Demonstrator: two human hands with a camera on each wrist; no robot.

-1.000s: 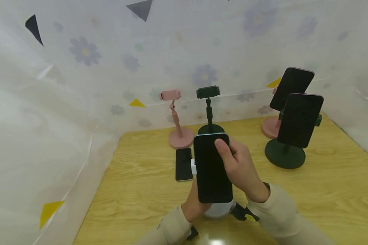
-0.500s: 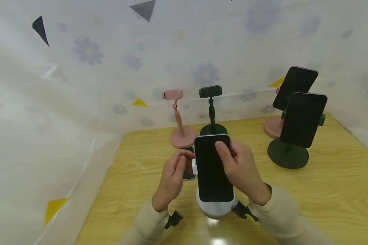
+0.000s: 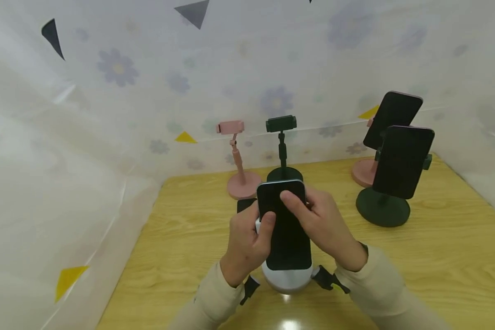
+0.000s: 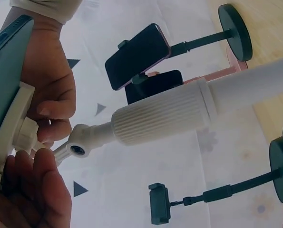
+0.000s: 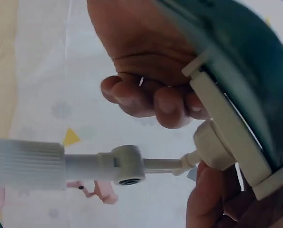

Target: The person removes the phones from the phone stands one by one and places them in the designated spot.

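Observation:
A smartphone [image 3: 288,245] with a teal back [image 4: 8,71] sits in the clamp of a white phone stand [image 5: 229,126], screen facing me. My left hand [image 3: 247,240] grips its left side, thumb across the screen and fingers curled behind, by the clamp. My right hand [image 3: 323,224] holds the upper right side, its thumb pressed on the glass. Both wrist views show curled fingers around the stand's ball joint. Below the phone appears the round white base [image 3: 288,280]; the ribbed pole [image 4: 160,111] is hidden from the head view.
Behind stand a pink phone stand [image 3: 244,183] and a dark green one [image 3: 281,123], both holding nothing. A second smartphone [image 3: 245,204] lies flat, partly hidden by my left hand. At right, two stands carry phones [image 3: 403,162]. Plastic sheeting [image 3: 214,82] borders the wooden table [image 3: 181,238].
My left hand came out from behind the phone to its left side, then closed on that edge with its thumb on the screen. My right hand keeps its hold; the phone shifted slightly left.

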